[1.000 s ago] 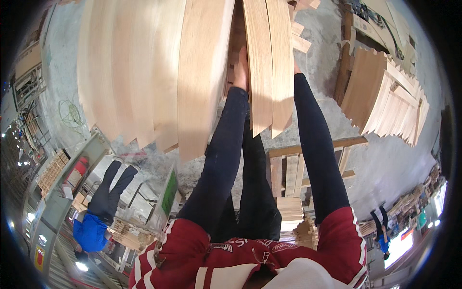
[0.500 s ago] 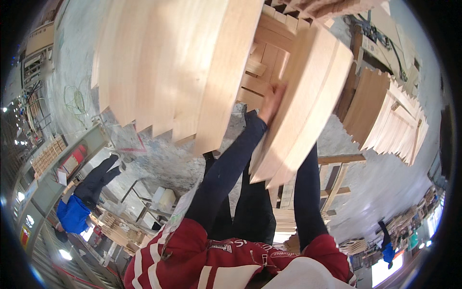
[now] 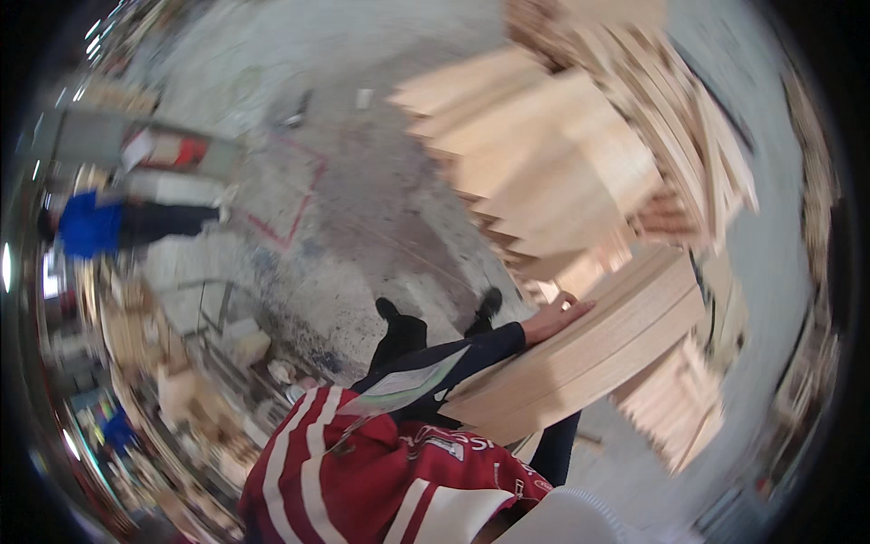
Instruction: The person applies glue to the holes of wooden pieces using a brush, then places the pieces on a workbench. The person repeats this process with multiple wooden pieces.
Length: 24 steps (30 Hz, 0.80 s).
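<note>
A bundle of long pale wooden boards (image 3: 580,358) with angled ends is held in front of my body, to the right. My left hand (image 3: 557,319) grips its upper left side, thumb and fingers pressed against the wood. Behind the bundle my right hand is hidden; only part of the dark right sleeve (image 3: 557,449) shows below it. Just beyond the bundle stands a large stack of similar boards (image 3: 544,163), their pointed ends making a zigzag edge.
More boards (image 3: 680,403) are piled at the right, and loose strips (image 3: 689,136) lie at the far right. A person in blue (image 3: 91,222) stands at the left near a grey beam (image 3: 91,145). Timber (image 3: 190,399) crowds the lower left. Red lines mark the concrete floor (image 3: 362,199).
My view has turned left, so the large stack now sits at the upper right. The held bundle has come nearer my body and tilted from steep to more level.
</note>
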Motion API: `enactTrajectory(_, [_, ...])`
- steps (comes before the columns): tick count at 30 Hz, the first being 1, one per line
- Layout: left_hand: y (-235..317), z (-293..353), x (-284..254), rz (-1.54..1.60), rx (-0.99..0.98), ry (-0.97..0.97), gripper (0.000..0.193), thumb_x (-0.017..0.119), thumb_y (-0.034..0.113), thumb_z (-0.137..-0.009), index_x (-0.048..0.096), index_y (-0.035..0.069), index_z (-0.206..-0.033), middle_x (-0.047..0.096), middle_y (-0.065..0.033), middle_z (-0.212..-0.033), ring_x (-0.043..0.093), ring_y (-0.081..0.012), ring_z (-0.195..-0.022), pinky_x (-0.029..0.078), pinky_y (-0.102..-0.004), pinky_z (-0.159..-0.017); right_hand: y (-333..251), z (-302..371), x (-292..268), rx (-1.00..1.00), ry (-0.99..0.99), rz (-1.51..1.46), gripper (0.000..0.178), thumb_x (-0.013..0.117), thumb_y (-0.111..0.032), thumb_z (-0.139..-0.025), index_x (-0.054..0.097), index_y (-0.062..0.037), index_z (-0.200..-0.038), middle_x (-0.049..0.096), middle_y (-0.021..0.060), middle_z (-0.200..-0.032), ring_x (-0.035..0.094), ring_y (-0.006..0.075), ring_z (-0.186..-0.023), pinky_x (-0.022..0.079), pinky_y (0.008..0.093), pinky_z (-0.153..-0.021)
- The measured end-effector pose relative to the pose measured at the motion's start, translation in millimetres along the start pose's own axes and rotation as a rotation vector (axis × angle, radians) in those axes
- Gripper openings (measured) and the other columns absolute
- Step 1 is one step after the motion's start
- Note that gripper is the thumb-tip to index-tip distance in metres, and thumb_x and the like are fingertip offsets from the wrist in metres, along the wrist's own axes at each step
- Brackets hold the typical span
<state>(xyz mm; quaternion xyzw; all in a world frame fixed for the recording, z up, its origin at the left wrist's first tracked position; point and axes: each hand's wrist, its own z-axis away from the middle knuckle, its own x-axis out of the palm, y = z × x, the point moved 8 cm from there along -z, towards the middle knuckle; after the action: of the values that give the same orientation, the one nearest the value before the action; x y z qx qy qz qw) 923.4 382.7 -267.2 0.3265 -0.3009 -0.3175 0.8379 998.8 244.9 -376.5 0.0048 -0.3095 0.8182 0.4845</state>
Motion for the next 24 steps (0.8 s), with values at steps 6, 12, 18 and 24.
enactTrajectory(6, [35.9,81.2,-158.4,0.225,0.285,0.384,0.095,0.048,0.079,-0.084,0.05,-0.008,-0.123,0.058,-0.0171,-0.115,0.056,-0.0233,-0.104,0.043,-0.0354,-0.093,-12.1,31.3,141.2,-0.013,-0.233,0.337,0.053,0.043,-0.042,-0.102,0.05,-0.0003,-0.134,0.066,0.012,-0.119,0.067,0.0203,-0.099,0.056,0.034,-0.085])
enactTrajectory(12, [32.3,291.9,-320.2,0.515,0.485,0.726,0.089,0.053,0.075,-0.085,0.054,-0.009,-0.116,0.059,-0.0152,-0.109,0.056,-0.0192,-0.099,0.045,-0.0325,-0.09,40.4,54.6,325.2,0.027,-0.471,0.654,0.054,0.042,-0.043,-0.102,0.05,-0.0004,-0.135,0.065,0.0122,-0.12,0.067,0.0204,-0.1,0.056,0.0341,-0.085])
enactTrajectory(18, [-87.9,458.3,-439.9,0.816,0.543,1.212,0.09,0.05,0.075,-0.087,0.053,-0.011,-0.115,0.058,-0.0166,-0.11,0.056,-0.0204,-0.101,0.046,-0.0343,-0.091,144.2,104.6,494.3,0.107,-0.74,0.928,0.056,0.041,-0.045,-0.102,0.05,-0.0006,-0.135,0.065,0.0123,-0.121,0.067,0.0206,-0.101,0.056,0.0343,-0.086])
enactTrajectory(24, [-166.1,613.3,-483.4,0.996,0.653,1.525,0.102,0.048,0.079,-0.085,0.042,-0.013,-0.128,0.047,-0.0209,-0.126,0.051,-0.022,-0.111,0.046,-0.0364,-0.092,258.9,161.4,623.9,0.212,-0.992,1.147,0.057,0.041,-0.046,-0.102,0.049,-0.0007,-0.136,0.064,0.0124,-0.122,0.067,0.0207,-0.102,0.056,0.0345,-0.087])
